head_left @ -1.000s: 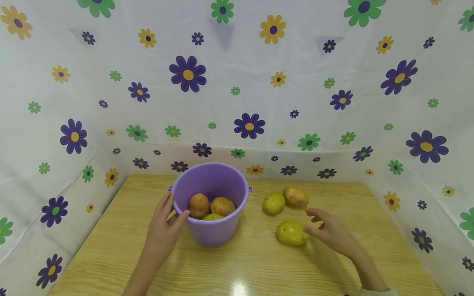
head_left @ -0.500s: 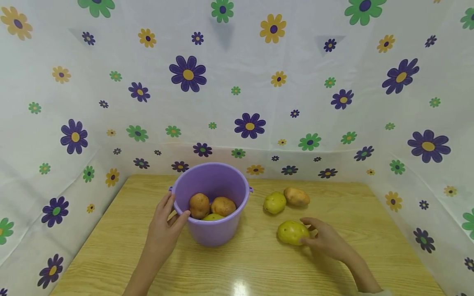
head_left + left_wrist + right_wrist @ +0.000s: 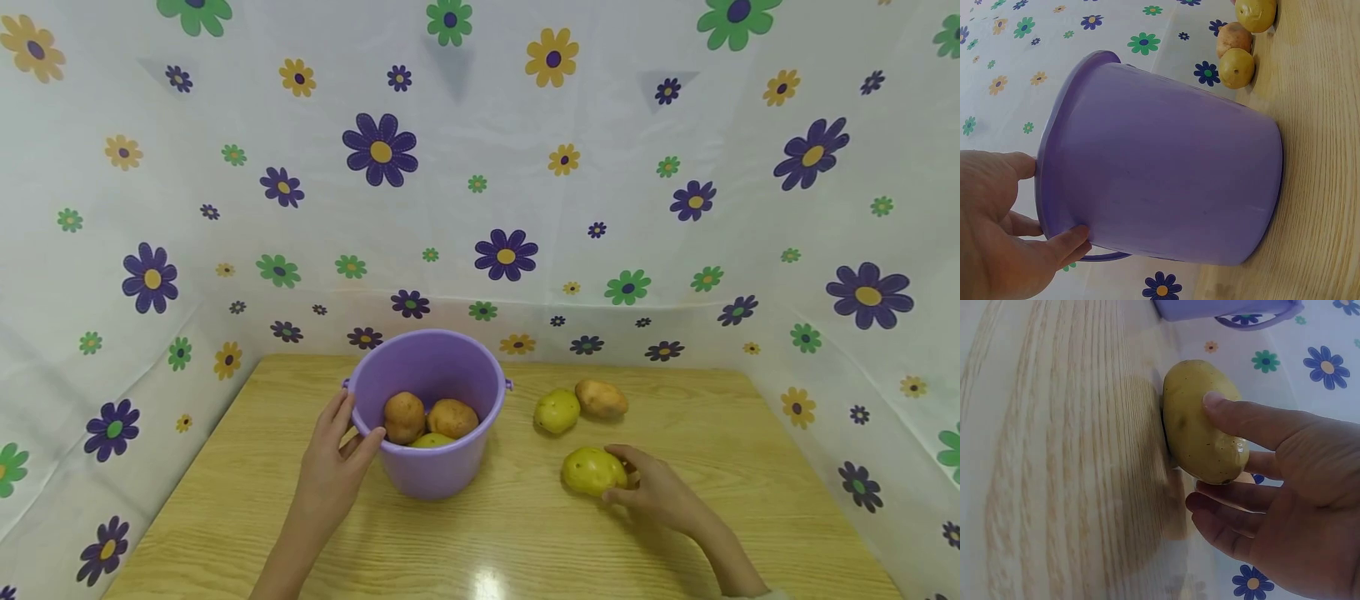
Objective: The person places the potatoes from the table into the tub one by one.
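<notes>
My left hand (image 3: 335,462) grips the near left rim of a purple bucket (image 3: 435,475), thumb and fingers on its edge; the left wrist view shows the bucket's side (image 3: 1166,162). Inside lie two brown potatoes (image 3: 404,417) and a partly hidden yellow-green potato (image 3: 432,440). To the right, my right hand (image 3: 660,493) holds the right end of a larger yellow-green potato (image 3: 591,471) on the table. In the right wrist view my thumb lies along this potato (image 3: 1194,419), with fingers at its other side, partly hidden.
Behind the held potato, a round yellow-green potato (image 3: 557,412) and a light brown potato (image 3: 602,399) lie side by side on the wooden table (image 3: 450,550). A flower-patterned white sheet (image 3: 600,108) encloses the table's back and sides.
My right hand has moved left and slightly down to the larger yellow-green potato and taken hold of it. My left hand and the bucket have stayed in place.
</notes>
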A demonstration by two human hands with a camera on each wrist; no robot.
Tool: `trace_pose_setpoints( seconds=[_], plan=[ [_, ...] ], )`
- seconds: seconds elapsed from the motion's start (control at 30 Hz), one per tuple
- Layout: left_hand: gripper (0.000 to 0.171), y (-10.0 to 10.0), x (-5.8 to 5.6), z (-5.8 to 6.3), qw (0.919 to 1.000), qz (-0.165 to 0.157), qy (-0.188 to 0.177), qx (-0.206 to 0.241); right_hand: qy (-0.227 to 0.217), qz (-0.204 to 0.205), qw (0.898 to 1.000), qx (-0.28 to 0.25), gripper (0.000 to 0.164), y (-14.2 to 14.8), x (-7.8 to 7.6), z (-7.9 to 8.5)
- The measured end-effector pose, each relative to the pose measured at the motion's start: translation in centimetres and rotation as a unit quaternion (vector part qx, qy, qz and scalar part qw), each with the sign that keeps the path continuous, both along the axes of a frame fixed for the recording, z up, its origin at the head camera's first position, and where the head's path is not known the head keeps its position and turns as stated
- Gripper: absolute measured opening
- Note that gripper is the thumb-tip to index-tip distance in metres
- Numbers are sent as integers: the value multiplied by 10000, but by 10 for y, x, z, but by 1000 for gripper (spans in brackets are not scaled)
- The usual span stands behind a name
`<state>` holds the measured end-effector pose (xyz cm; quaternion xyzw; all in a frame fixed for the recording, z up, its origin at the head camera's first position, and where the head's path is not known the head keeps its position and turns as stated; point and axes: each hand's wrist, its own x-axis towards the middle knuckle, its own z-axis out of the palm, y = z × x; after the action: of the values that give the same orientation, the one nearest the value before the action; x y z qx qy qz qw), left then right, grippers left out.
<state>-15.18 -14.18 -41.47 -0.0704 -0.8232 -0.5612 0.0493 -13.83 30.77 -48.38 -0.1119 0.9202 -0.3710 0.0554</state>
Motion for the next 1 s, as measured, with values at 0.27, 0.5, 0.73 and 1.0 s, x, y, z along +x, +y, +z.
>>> trace_pose_setpoints(
  seconds=[0.27,0.5,0.73,1.0],
  plan=[
    [77,0,1,-1,10000,-9,17,54,102,129,9999,-16,71,0,0,-3],
    [78,0,1,-2,10000,0,33,17,100,37,9999,-75,69,0,0,-5],
    [76,0,1,-1,10000,-3,32,10,344,59,9994,0,65,-1,-1,-7],
    [78,0,1,-1,10000,1,61,-27,629,-209,9976,-174,58,-3,-2,-5]
  ],
)
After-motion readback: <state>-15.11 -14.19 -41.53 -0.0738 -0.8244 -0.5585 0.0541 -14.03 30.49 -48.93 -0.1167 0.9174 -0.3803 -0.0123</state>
